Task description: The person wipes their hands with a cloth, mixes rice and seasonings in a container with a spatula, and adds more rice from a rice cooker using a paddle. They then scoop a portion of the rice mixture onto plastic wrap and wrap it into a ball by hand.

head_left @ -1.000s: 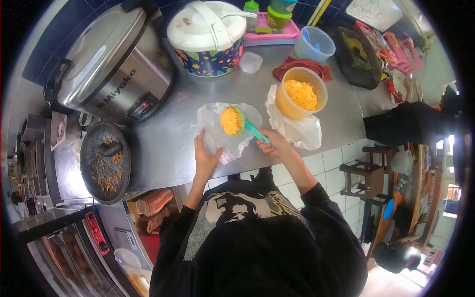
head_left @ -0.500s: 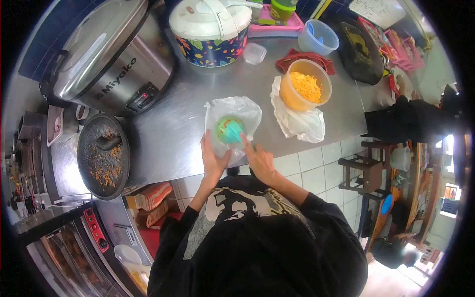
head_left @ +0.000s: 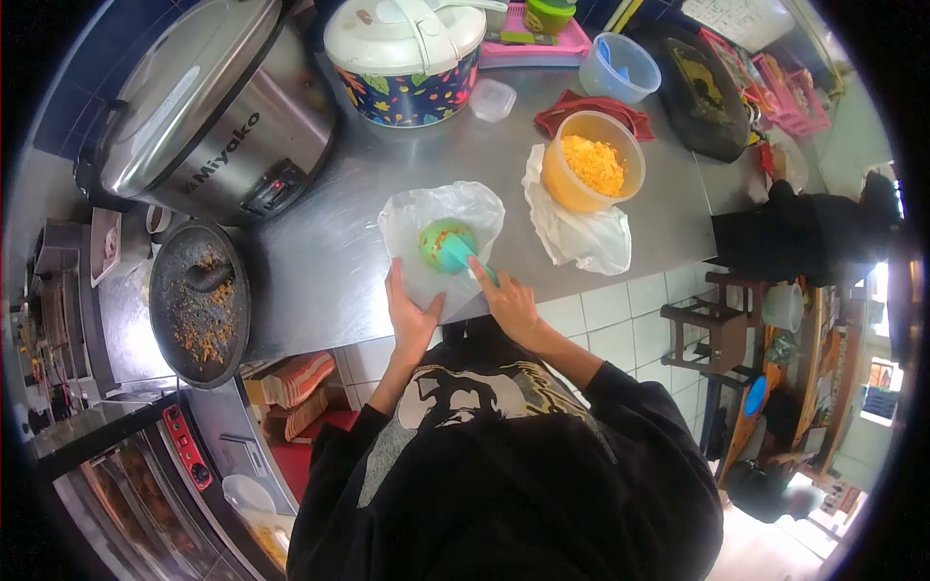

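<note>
A small green bowl (head_left: 436, 238) with orange-brown bits in it sits on a translucent white plastic sheet (head_left: 402, 215) near the counter's front edge. My right hand (head_left: 511, 302) grips a teal spatula (head_left: 457, 252), its blade dipping into the bowl. On the sheet's near left side rests my left hand (head_left: 411, 320), thumb and fingers apart, touching the plastic. To the right, a plastic tub (head_left: 573, 186) holds orange-yellow crumbly food (head_left: 594, 165), with another crumpled white sheet (head_left: 581, 242) beneath and in front of it.
Left stand a large rice cooker (head_left: 223, 145) and a stone mortar (head_left: 184, 320) with its pestle. A patterned food carrier (head_left: 412, 97), small clear container (head_left: 492, 100), red cloth (head_left: 620, 118) and blue-tinted tub (head_left: 620, 82) line the back. Someone in dark clothing (head_left: 804, 232) is at right.
The spatula and my right hand have shifted slightly within the bowl. The sheet lies a little flatter and wider on its left. The whole view has drifted slightly.
</note>
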